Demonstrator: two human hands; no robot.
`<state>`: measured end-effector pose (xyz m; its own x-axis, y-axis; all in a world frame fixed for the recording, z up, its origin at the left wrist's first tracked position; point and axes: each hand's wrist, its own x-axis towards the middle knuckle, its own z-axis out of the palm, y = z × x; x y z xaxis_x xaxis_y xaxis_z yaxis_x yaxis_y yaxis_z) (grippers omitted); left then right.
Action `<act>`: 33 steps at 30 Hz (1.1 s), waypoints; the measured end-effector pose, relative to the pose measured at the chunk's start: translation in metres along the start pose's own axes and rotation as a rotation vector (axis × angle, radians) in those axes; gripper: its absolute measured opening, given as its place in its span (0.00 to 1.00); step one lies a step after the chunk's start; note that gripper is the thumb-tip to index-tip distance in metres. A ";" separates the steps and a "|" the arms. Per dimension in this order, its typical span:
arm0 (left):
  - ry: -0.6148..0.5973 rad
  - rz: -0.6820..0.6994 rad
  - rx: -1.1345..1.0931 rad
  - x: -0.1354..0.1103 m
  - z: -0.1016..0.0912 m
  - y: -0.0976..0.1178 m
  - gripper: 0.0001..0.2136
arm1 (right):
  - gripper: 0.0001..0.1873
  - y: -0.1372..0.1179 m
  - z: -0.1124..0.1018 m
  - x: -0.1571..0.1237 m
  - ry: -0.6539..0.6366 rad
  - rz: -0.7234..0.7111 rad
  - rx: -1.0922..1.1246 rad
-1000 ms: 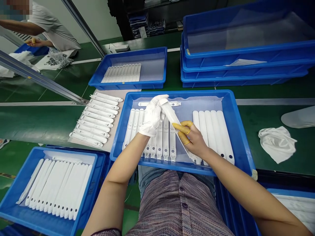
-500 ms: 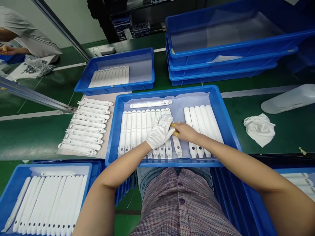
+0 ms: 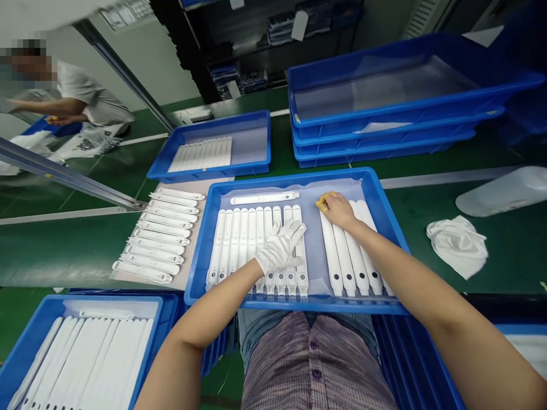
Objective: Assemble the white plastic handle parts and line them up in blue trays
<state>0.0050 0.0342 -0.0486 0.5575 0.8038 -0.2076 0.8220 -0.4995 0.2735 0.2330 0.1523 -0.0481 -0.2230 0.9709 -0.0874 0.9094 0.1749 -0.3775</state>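
Observation:
My left hand (image 3: 281,248), in a white glove, lies with its fingers spread on a row of long narrow white plastic strips (image 3: 243,245) with small holes and details. These lie side by side in a blue tray (image 3: 294,303). My right hand (image 3: 335,209), with yellow finger covers, is at the far end of a second group of smooth white plastic strips (image 3: 349,262) on the tray's right. Its fingers are curled over the end of the leftmost ones, and the fingertips are partly hidden. A single white strip (image 3: 265,198) lies crosswise along the back.
Several strips (image 3: 154,239) lie on a sheet left of the tray. Another blue tray (image 3: 252,166) with strips stands behind, beside stacked blue trays (image 3: 384,132). At right are a white cloth (image 3: 456,245) and a bottle (image 3: 504,191). A person (image 3: 92,94) sits at far left.
My right hand has moved right, from beside my left hand to the far end of the smooth group. The slanted strip at the left row's end now lies straight. My left hand's fingers have spread.

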 end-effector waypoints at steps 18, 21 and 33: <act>0.362 -0.081 -1.991 0.048 0.001 0.099 0.28 | 0.22 -0.034 -0.065 -0.064 0.300 -0.400 0.712; 0.423 -0.004 -2.050 0.038 -0.036 0.078 0.28 | 0.34 -0.028 -0.055 -0.079 -0.036 -0.224 0.955; 1.034 -0.297 -0.769 -0.002 -0.084 0.022 0.30 | 0.32 -0.061 -0.018 -0.103 -0.718 0.060 1.497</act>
<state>0.0118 0.0485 0.0369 -0.2580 0.8957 0.3620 0.4304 -0.2289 0.8731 0.2070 0.0445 0.0009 -0.6943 0.6277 -0.3521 -0.1035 -0.5713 -0.8142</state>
